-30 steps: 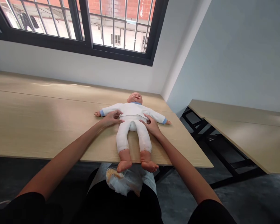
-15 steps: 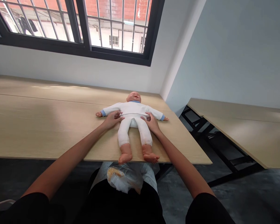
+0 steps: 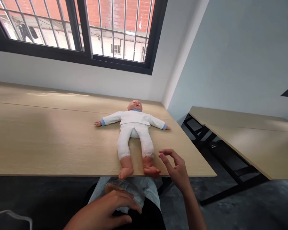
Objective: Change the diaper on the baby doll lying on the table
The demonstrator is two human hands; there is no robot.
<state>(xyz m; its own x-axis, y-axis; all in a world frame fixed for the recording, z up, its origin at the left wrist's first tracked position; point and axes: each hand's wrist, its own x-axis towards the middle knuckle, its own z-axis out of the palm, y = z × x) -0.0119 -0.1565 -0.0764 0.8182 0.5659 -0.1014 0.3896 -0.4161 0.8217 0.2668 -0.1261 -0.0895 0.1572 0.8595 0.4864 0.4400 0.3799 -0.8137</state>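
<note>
A baby doll (image 3: 135, 131) in a white top and trousers with blue collar and cuffs lies on its back on the wooden table (image 3: 50, 137). Its arms are spread and its bare feet reach the front edge. My right hand (image 3: 179, 171) hovers beside the doll's foot on the right, fingers loosely curved with nothing in them. Below the table edge, my left hand (image 3: 114, 207) is over my lap, fingers stretched and thumb apart. It is nearest to a crumpled clear plastic bag (image 3: 135, 188) on my lap, which it partly hides; whether it touches the bag is unclear.
Behind the table is a white wall (image 3: 69, 78) with a barred, dark-framed window (image 3: 86, 56). A second wooden table (image 3: 249, 137) with black metal legs stands to the right, across a gap. A white curved bar (image 3: 16, 215) shows at lower left.
Both hands have left the doll's sides and come back toward me, the left to my lap, the right near the doll's foot. The doll stays in place; the view has shifted slightly.
</note>
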